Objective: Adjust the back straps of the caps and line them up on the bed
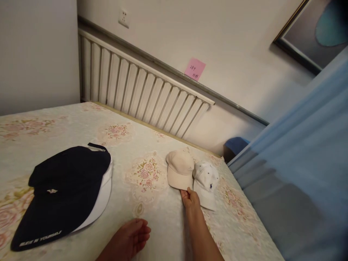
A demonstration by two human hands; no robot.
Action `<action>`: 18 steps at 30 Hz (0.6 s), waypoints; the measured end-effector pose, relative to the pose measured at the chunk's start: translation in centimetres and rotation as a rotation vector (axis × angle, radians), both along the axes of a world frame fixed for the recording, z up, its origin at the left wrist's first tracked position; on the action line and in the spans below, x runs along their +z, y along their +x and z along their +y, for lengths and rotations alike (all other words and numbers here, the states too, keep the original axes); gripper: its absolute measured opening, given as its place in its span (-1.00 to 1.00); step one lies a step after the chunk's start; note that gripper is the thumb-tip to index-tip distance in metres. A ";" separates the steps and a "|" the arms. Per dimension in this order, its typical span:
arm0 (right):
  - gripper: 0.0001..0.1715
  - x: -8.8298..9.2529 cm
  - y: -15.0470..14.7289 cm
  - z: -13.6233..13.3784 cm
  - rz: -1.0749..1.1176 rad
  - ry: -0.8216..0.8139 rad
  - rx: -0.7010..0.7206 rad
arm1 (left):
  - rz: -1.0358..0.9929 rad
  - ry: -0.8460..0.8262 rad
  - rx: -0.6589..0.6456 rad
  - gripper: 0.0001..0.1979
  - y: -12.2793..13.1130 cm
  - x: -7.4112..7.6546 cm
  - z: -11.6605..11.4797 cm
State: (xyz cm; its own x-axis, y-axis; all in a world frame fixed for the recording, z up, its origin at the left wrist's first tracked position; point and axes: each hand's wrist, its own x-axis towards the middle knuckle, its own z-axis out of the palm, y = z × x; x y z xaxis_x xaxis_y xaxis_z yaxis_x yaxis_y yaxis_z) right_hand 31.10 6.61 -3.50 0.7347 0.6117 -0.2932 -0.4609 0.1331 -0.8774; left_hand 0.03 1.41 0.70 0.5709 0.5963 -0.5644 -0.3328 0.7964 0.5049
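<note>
My right hand [190,198] reaches forward and pinches the front edge of the brim of a beige cap [179,169] lying on the flowered mattress [152,203]. A white cap with small dark dots [206,179] lies right beside the beige one, touching it on the right. My left hand [134,235] rests on the mattress near the front with loosely curled fingers and nothing in it. To the left, a large navy cap [62,190] with white lettering on its brim lies stacked on top of a white cap [102,201].
A white slatted radiator cover [141,88] runs along the wall behind the bed, with a pink sticky note [195,69] above it. A blue curtain [299,163] hangs at the right, close to the mattress edge. A wall socket [123,17] sits high up.
</note>
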 end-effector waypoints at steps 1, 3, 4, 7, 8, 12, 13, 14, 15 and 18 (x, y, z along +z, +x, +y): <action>-0.84 0.0 -0.1 -0.2 0.008 -0.002 0.000 | 0.003 0.002 0.000 -0.82 0.0 0.0 0.0; -0.84 0.0 -0.4 -0.6 0.027 -0.003 -0.003 | -0.009 0.005 -0.001 -0.80 0.0 -0.1 -0.1; -0.84 -0.1 -0.5 -0.9 0.035 -0.004 -0.004 | -0.023 0.003 -0.007 -0.80 0.0 -0.2 -0.1; -0.84 -0.3 -1.0 -1.8 0.047 -0.013 -0.004 | -0.036 0.000 -0.027 -0.78 0.1 -0.7 0.0; -0.83 -0.4 -1.1 -2.1 0.046 -0.018 -0.003 | -0.031 -0.001 -0.034 -0.78 0.1 -0.9 0.0; -0.82 -0.3 -1.3 -2.9 0.036 -0.039 0.007 | -0.031 0.012 -0.054 -0.78 0.1 -1.1 0.0; -0.82 -0.3 -1.3 -3.1 0.032 -0.042 0.008 | -0.024 0.018 -0.054 -0.78 0.1 -0.9 0.0; -0.82 -0.2 -1.3 -3.2 0.027 -0.043 0.010 | -0.012 0.022 -0.056 -0.78 0.1 -0.8 -0.1; -0.82 -0.2 -1.3 -3.4 0.020 -0.043 0.013 | 0.000 0.023 -0.059 -0.78 0.0 -0.5 -0.1; -0.82 -0.1 -1.5 -3.8 -0.008 -0.039 0.024 | 0.010 0.023 -0.065 -0.77 0.0 0.0 -0.2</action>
State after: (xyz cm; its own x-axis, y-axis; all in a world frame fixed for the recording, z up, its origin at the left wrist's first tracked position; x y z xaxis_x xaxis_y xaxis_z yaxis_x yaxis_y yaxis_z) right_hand 29.62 2.78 -3.62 0.7224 0.6174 -0.3112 -0.4567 0.0881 -0.8853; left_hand -0.01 1.16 0.67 0.6031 0.5712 -0.5568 -0.2758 0.8043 0.5264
